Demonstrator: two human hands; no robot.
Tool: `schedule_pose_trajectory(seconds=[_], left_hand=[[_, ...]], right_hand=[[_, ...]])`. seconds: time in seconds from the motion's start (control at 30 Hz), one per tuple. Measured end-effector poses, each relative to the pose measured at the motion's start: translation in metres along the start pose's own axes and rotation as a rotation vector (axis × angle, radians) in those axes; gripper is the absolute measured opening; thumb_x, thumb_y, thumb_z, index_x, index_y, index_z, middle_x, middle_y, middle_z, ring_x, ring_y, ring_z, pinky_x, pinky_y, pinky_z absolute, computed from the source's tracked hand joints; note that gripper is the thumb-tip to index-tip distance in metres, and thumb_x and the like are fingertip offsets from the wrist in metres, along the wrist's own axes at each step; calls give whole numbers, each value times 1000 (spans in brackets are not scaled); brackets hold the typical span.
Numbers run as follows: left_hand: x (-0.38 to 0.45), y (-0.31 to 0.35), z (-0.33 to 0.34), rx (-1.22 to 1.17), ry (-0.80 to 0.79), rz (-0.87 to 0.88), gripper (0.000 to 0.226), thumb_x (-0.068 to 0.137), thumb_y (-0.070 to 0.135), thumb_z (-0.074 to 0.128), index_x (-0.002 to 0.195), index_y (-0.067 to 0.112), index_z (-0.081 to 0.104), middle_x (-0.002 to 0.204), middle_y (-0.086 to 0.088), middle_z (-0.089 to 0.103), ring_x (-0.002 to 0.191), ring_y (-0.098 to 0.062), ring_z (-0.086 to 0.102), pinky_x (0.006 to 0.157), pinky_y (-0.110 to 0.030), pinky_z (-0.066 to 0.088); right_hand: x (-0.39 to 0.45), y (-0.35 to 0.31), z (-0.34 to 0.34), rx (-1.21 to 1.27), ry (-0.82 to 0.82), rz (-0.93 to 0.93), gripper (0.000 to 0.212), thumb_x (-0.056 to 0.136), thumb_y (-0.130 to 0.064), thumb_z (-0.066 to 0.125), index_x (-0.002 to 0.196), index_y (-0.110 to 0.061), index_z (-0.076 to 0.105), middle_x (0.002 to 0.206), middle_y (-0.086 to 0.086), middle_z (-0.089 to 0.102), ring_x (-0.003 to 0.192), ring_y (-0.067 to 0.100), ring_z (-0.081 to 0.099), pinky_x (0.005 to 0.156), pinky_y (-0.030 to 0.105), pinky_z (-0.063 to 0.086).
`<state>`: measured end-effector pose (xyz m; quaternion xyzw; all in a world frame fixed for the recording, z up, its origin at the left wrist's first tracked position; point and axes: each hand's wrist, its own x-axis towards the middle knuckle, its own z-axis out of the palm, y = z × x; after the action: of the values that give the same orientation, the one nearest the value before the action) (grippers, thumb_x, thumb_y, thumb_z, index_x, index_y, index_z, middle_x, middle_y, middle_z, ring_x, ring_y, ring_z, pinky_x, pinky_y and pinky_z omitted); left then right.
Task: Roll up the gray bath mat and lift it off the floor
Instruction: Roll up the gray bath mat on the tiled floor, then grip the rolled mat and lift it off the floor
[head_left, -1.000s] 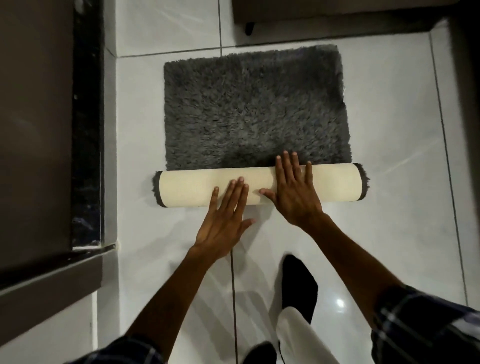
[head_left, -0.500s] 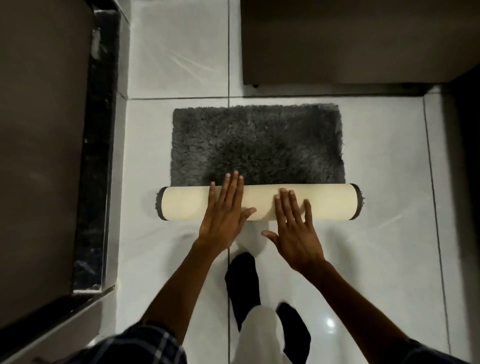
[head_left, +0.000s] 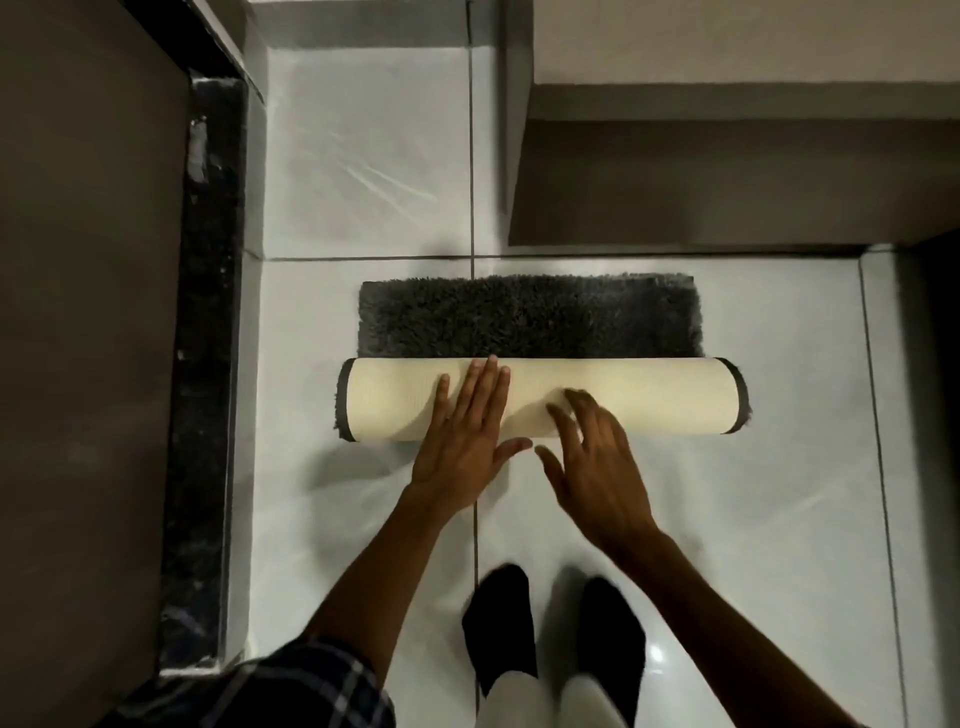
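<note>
1. Glossy white floor tiles (head_left: 779, 519), a dim bathroom corner; everything of the task sits on them.
2. Gray bath mat (head_left: 530, 317) lies ahead of me on the tiles, mostly rolled. Only a short strip of shaggy pile is flat, on the far side.
3. Rolled part (head_left: 649, 397) is a cream-backed tube with dark pile fringe at both ends. Its long axis runs left-right across my view, square to my reach.
4. Roll direction is away from me, toward the flat strip and the brown cabinet base (head_left: 727, 156) beyond it.
5. My left hand (head_left: 467, 441) is flat and spread, palm down, fingers (head_left: 485, 384) laid over the roll just left of its middle, tips reaching the far edge. Touching, gripping nothing.
6. My right hand (head_left: 592, 467) is open too, fingers loosely curled, motion-blurred. It hovers at the near side of the roll around mid-length. Cannot tell whether its tips touch the backing. Holds nothing.
7. Left hand is the one further onto the roll; right sits nearer me.
8. Both hands are bunched near the centre, and the roll's ends are well apart from them. My guess: pushing from the centre could let an end lag and cone the roll.
9. Judgement: rolling nearly done, lift not started.
10. My dark socks (head_left: 498, 623) stand just behind the hands. Black speckled threshold (head_left: 208, 364) runs along the left.
</note>
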<state>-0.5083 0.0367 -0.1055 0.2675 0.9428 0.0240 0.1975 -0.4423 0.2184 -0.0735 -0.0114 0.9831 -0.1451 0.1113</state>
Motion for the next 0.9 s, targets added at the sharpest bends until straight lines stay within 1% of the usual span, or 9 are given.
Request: schedule_pose_trajectory(seconds=[0.13,0.23,0.37,0.43,0.5,0.6,0.7,0.77,0.9], left_hand=[[30,-13,-9,15,-40,-8,84,101,66,17,163,15,-9,173,-12,-9,159,-30,-9,128,-59,1],[50,-21,-21,12,-12,-51,85,99,66,12,163,14,-7,173,-14,-7,160,-31,-6,127,-61,2],[60,-18,-33,-129,236,-325,78,103,58,31,163,10,17,171,-19,17,158,-36,15,125,-62,7],[59,-5,-38,-308,379,-557,72,100,52,51,156,13,31,160,-20,39,148,-37,35,121,-58,24],[54,11,-38,-427,509,-669,59,94,48,65,139,13,48,137,-16,57,128,-33,52,104,-51,42],[50,26,-29,-1001,571,-885,48,89,35,75,119,3,56,111,-13,67,98,-26,64,87,-51,56],[67,23,-28,-1879,198,-1171,56,88,39,75,133,10,57,130,-13,66,113,-24,65,92,-50,58],[82,21,-21,-2116,70,-1112,63,83,44,72,137,15,56,141,-14,59,131,-29,56,103,-55,51],[104,25,-3,-2455,201,-997,73,81,41,68,146,18,44,151,-16,51,140,-35,48,114,-62,39]], right_hand=[[7,4,4,-164,-165,-53,69,100,-37,51,155,-2,29,166,24,15,154,40,15,121,56,28],[31,14,-1,-212,-215,-88,87,97,-48,50,159,-3,9,168,23,0,156,39,2,123,58,19],[74,27,-14,-250,-247,-97,95,94,-69,37,160,-10,2,169,17,-1,157,35,0,119,69,8],[102,34,-22,-215,-274,-66,93,92,-74,30,161,-15,6,170,12,5,156,39,1,115,77,7],[132,36,-29,-187,-298,-50,93,91,-77,26,161,-19,8,169,10,12,155,43,6,113,80,11],[170,40,-38,-162,-310,-24,91,89,-79,24,158,-21,16,165,11,27,151,41,24,113,77,19],[193,49,-41,-164,-287,-71,90,88,-81,22,155,-22,23,157,9,39,142,37,39,110,73,25],[198,54,-40,-163,-276,-84,90,87,-83,20,154,-23,24,154,7,41,139,35,41,111,71,25],[200,55,-37,-111,-239,-78,87,86,-82,22,152,-26,32,149,4,47,135,33,44,114,66,25]])
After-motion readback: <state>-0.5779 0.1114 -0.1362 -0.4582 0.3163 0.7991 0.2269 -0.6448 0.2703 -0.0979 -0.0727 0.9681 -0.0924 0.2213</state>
